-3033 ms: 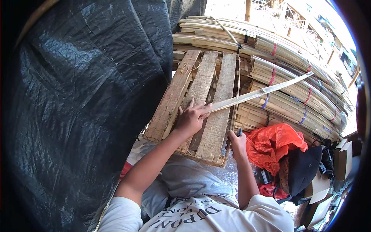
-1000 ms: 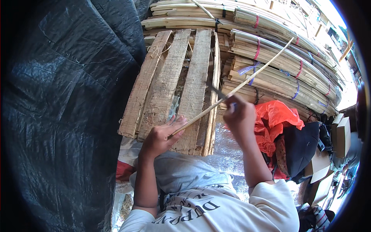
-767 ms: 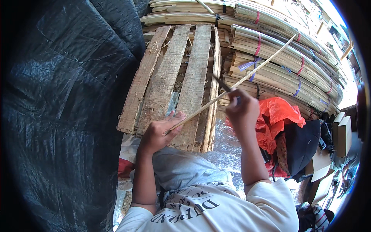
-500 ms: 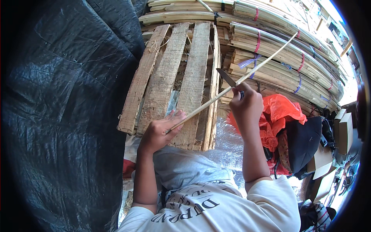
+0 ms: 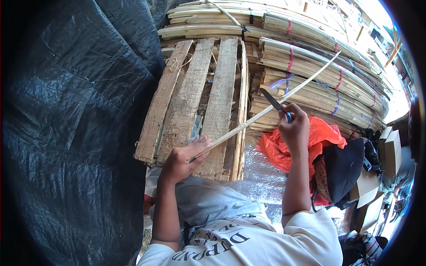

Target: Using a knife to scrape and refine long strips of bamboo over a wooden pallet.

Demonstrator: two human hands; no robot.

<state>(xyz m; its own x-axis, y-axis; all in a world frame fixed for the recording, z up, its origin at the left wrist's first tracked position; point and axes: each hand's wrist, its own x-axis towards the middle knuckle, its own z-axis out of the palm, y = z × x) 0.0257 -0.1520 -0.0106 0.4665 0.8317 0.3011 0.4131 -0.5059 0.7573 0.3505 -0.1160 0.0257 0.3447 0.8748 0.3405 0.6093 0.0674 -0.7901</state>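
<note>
A long, thin pale wooden strip (image 5: 249, 123) slants from lower left to upper right across the slatted wooden crate (image 5: 220, 82). My left hand (image 5: 183, 160) holds its near end between thumb and fingers, the fingers fairly straight, over the crate's near edge. In my right hand (image 5: 294, 126) is a knife (image 5: 271, 99) with a dark blade and a blue-and-black handle, gripped in closed fingers. The blade points up and left and crosses the strip about midway. Whether the edge touches the wood, I cannot tell.
Bundles of wooden strips (image 5: 306, 57), tied with red and purple bands, lie stacked behind the crate. A dark tarpaulin (image 5: 80, 133) hangs at left. On the right are an orange plastic bag (image 5: 284, 144), a dark bag (image 5: 341, 166) and cardboard boxes (image 5: 392, 153).
My right hand and the knife have moved right along the strip, away from my left hand. My left hand still holds the strip's end. The whole view has shifted slightly.
</note>
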